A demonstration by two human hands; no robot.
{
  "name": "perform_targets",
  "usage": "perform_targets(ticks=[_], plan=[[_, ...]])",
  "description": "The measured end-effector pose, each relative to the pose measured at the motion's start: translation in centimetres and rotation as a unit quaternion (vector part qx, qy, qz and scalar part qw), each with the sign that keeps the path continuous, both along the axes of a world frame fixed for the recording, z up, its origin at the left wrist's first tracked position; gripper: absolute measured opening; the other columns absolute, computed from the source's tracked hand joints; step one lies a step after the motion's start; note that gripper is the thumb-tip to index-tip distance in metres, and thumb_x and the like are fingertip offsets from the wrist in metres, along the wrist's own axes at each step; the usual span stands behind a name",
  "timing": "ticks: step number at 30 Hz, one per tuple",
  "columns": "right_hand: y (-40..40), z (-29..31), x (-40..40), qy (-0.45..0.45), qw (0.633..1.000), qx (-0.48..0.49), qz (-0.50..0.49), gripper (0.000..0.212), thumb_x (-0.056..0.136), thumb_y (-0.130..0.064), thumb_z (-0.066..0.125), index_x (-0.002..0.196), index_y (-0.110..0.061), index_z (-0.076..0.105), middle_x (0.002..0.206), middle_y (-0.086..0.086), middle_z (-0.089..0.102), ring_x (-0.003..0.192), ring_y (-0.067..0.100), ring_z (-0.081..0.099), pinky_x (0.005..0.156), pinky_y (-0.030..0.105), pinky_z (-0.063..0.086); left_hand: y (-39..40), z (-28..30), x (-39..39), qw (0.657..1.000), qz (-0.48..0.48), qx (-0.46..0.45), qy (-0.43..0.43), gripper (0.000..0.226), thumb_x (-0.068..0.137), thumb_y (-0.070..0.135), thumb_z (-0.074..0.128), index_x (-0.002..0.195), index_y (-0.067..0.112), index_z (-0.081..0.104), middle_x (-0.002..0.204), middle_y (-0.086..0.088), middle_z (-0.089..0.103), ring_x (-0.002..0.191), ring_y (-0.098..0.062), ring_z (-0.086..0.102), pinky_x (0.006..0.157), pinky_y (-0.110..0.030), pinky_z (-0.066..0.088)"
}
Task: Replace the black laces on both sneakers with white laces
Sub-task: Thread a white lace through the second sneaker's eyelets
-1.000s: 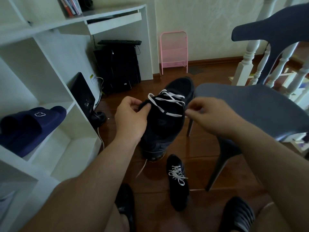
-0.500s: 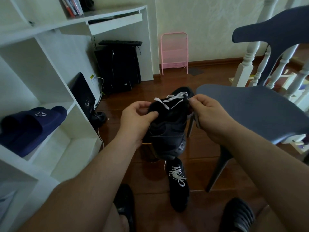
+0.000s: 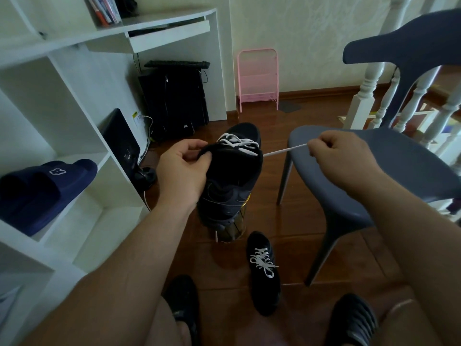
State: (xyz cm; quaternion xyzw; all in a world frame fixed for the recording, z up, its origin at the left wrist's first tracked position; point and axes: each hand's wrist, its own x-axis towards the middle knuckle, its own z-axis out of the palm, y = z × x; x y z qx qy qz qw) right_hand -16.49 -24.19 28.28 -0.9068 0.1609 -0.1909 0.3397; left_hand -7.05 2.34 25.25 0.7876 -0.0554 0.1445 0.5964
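A white shelving unit (image 3: 82, 136) stands to the left of the left hand's grip, with a pair of navy blue rubber slides (image 3: 42, 191) on one shelf. A grey-blue plastic chair (image 3: 389, 171) sits under and behind the right hand's grip. Between the two grips, a black fabric sneaker (image 3: 229, 181) is held above the dark wooden floor (image 3: 311, 226), heel toward the camera. The left hand (image 3: 183, 173) curls its fingers and thumb round the sneaker's collar. The right hand (image 3: 341, 158) pinches the end of a white flat lace (image 3: 284, 151), which stretches taut from the sneaker's upper eyelets rightward to that grip. Below both grips, a second black sneaker with a tied white lace (image 3: 263, 273) lies on the floor.
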Motion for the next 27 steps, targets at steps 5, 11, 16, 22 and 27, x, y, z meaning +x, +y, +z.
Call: perform_targets(ticks=[5,11,16,22,27], plan=[[0.4,0.5,0.0,-0.022,1.000,-0.006,0.020,0.038,0.108,-0.023,0.036,0.118,-0.020,0.072,0.102,0.005,0.068,0.081,0.019,0.059,0.070,0.036,0.046,-0.6,-0.5,-0.3,0.999,-0.026,0.009,0.027,0.019,0.091,0.023,0.081,0.107,0.034,0.079,0.097,0.014,0.073,0.095,-0.004,0.070,0.085,-0.030,0.063],[2.0,0.2,0.4,-0.081,0.990,-0.048,0.104,0.037,0.107,-0.012,0.044,0.134,-0.022,0.068,0.106,-0.003,0.064,0.103,0.016,0.059,0.086,0.024,0.038,-2.1,-0.8,-1.7,0.981,-0.111,-0.074,0.138,0.017,0.092,0.013,0.081,0.102,0.027,0.081,0.094,0.003,0.081,0.090,-0.015,0.078,0.081,-0.036,0.066],[3.2,0.3,0.4,-0.040,0.985,-0.039,0.160,0.036,0.109,-0.023,0.047,0.144,-0.031,0.040,0.097,-0.019,0.074,0.081,-0.009,0.060,0.071,0.009,0.041,-3.5,-0.5,-3.3,0.933,-0.184,-0.164,0.262,0.019,0.096,0.006,0.074,0.115,0.008,0.077,0.101,-0.015,0.081,0.094,-0.030,0.079,0.084,-0.044,0.066],[3.0,0.7,0.4,0.012,0.985,-0.045,0.165,0.014,0.094,-0.036,0.074,0.087,-0.030,0.063,0.083,-0.015,0.070,0.073,-0.001,0.063,0.062,0.018,0.046,-3.8,-0.6,-3.5,0.905,-0.201,-0.182,0.327,0.018,0.097,0.007,0.073,0.114,0.006,0.077,0.101,-0.019,0.080,0.093,-0.031,0.079,0.078,-0.040,0.064],[3.1,0.9,0.4,0.061,0.980,-0.055,0.183,0.010,0.090,-0.032,0.080,0.081,-0.037,0.078,0.078,-0.020,0.071,0.078,-0.005,0.064,0.064,0.011,0.042,-4.2,-0.6,-3.9,0.894,-0.207,-0.192,0.348,0.018,0.100,-0.001,0.063,0.107,0.009,0.077,0.091,-0.016,0.080,0.078,-0.024,0.079,0.064,-0.032,0.063]])
